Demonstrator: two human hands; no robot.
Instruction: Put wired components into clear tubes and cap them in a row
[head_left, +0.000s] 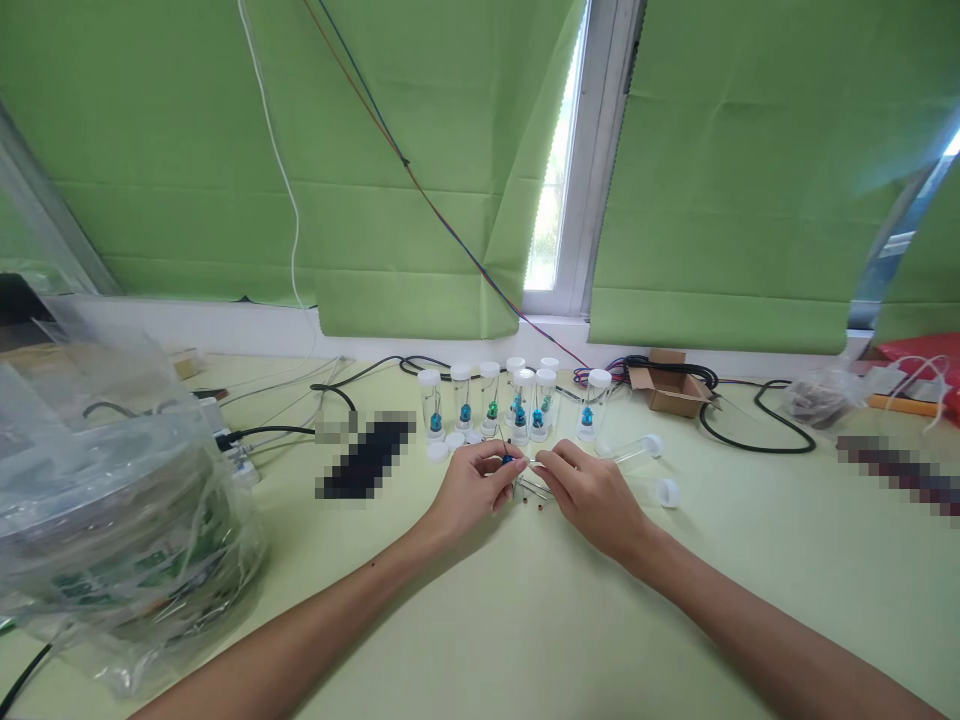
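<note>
My left hand [472, 485] pinches a small blue component with thin wire legs [508, 459] just above the pale green table [525, 620]. My right hand [589, 490] meets it from the right, fingertips closed on something thin that I cannot make out. Below the fingers lie a few loose wire-legged parts [534, 492]. Behind the hands stands a row of clear capped vials [517, 400], each with a blue or green component inside. An uncapped vial [634, 452] lies on its side to the right, a white cap [667, 492] beside it.
Several loose white caps [450, 443] lie left of the vials. A heap of clear plastic bags [112, 510] fills the left side. Black cables [750, 425], a small cardboard box [671, 385] and a bagged item [821, 395] sit along the back by the green blinds.
</note>
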